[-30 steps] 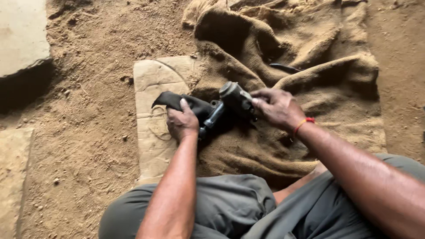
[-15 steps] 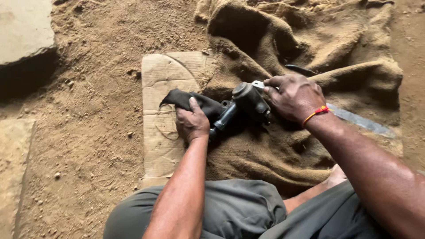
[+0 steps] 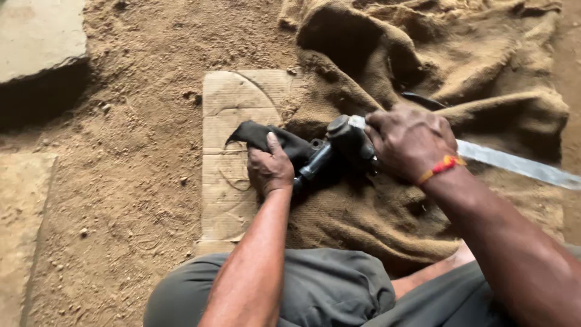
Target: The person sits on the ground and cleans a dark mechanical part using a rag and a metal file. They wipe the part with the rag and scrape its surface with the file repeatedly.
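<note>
The fingers of the left hand are curled tight around a dark cloth and the end of a metal part. The right hand is closed over the part's other, rounded end. The part lies at mid-frame, between the two hands, on a burlap sack that fills the upper right. A flat metal strip runs from under the right hand to the right edge. Left of the sack lies a cardboard sheet on sandy ground. A stone slab sits at upper left.
</note>
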